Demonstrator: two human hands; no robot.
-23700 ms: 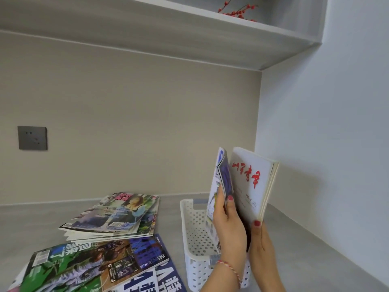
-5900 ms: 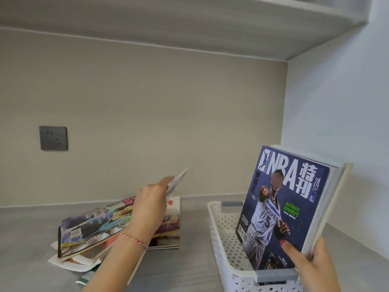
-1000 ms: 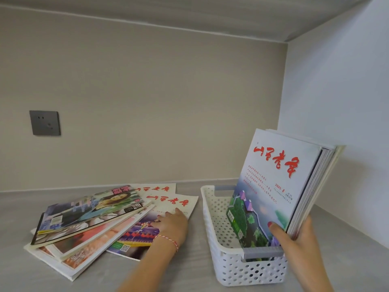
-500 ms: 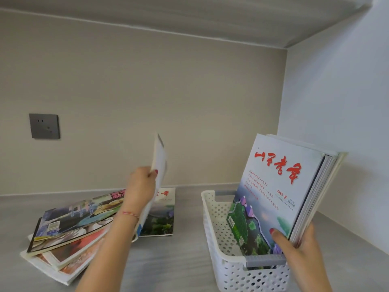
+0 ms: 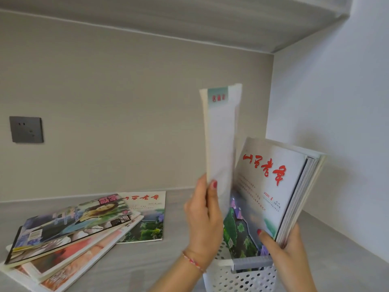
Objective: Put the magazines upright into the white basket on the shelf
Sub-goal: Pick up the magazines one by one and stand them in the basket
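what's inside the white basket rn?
A stack of magazines stands leaning in the white basket, steadied by the right hand. Only the front cover shows; the covers behind and the basket floor are hidden.

White basket (image 5: 242, 277): cut off by the lower edge; its far end and inside were hidden by the left hand (image 5: 205, 224) and the standing magazines (image 5: 271, 192).
Held magazine (image 5: 221, 140): blurred; its cover was seen nearly edge-on and the small red label could not be read.
Right hand (image 5: 288, 249): wrist cut off by the lower edge; fingers behind the stack were hidden.
Flat pile (image 5: 69, 234): lower covers were mostly hidden by the top one; the near corner was cut off at the left edge.
Small print on the front cover: too small to be read.
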